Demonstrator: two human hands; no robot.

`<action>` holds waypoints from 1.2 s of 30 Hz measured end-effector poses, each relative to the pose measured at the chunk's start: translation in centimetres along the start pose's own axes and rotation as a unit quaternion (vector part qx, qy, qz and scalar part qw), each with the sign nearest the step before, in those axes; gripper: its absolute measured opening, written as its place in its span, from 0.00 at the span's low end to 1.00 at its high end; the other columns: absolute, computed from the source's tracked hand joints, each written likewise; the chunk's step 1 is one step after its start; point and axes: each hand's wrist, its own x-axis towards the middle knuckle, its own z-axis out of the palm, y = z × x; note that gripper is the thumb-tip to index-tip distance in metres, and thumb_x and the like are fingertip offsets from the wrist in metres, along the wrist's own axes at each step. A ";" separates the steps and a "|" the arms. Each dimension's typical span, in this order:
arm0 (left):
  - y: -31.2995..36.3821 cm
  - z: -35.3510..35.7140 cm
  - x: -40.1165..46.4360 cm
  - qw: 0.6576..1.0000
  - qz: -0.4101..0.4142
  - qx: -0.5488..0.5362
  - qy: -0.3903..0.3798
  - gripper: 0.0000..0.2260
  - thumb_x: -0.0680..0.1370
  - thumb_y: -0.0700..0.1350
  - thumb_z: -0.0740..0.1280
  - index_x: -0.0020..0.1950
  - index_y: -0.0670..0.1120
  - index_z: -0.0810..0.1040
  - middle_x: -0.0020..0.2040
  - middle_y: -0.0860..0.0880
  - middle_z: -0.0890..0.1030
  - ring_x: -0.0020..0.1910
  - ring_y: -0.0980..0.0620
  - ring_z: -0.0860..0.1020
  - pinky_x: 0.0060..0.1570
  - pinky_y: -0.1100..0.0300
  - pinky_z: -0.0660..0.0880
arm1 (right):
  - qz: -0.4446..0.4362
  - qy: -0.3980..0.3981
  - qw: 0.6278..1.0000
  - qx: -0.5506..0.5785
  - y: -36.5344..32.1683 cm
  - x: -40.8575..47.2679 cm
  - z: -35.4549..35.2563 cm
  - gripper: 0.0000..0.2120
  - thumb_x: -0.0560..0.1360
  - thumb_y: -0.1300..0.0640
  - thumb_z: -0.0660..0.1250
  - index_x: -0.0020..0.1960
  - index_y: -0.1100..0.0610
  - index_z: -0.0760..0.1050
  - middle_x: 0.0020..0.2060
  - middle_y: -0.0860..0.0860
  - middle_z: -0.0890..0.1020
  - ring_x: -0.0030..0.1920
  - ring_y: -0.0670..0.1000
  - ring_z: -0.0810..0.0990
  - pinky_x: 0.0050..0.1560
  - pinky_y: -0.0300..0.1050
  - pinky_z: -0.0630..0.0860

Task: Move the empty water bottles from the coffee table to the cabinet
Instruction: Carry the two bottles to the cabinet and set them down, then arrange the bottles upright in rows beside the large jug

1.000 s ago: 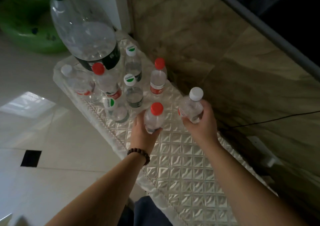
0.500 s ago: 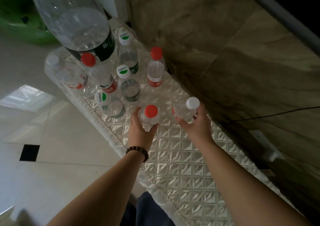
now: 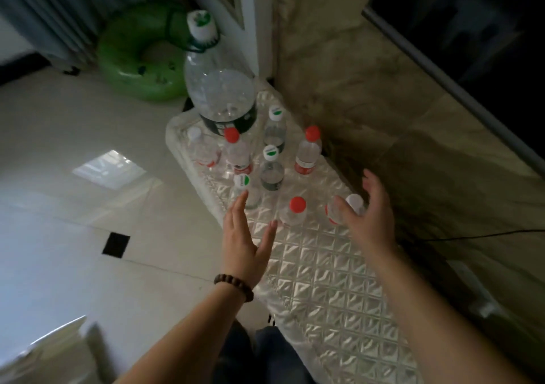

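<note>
1. Both hands are spread and empty: left hand [image 3: 244, 242] just left of the red-capped bottle [image 3: 294, 212], right hand [image 3: 372, 218] behind the white-capped bottle [image 3: 345, 210].
2. Draw the hands straight back so neither upright bottle tips.
3. Beyond the red-capped bottle, more bottles crowd the quilted cabinet top [image 3: 324, 271]; pale floor tiles [image 3: 88, 206] lie left.

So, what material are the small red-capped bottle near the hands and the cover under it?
Small red-capped clear bottle: thin clear plastic, seemingly; the cover shows through it. Silvery quilted cover: looks like glossy embossed plastic or foil, given its bright square facets; uncertain.
</note>
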 end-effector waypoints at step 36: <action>-8.0 -6.7 23.3 0.995 -0.093 0.007 0.035 0.17 0.70 0.46 0.74 0.58 0.50 0.78 0.54 0.53 0.79 0.51 0.56 0.74 0.51 0.62 0.69 | -0.120 -0.174 0.944 -0.253 -16.0 16.2 18.7 0.11 0.76 0.55 0.65 0.57 0.56 0.72 0.49 0.55 0.80 0.49 0.55 0.78 0.45 0.47 0.73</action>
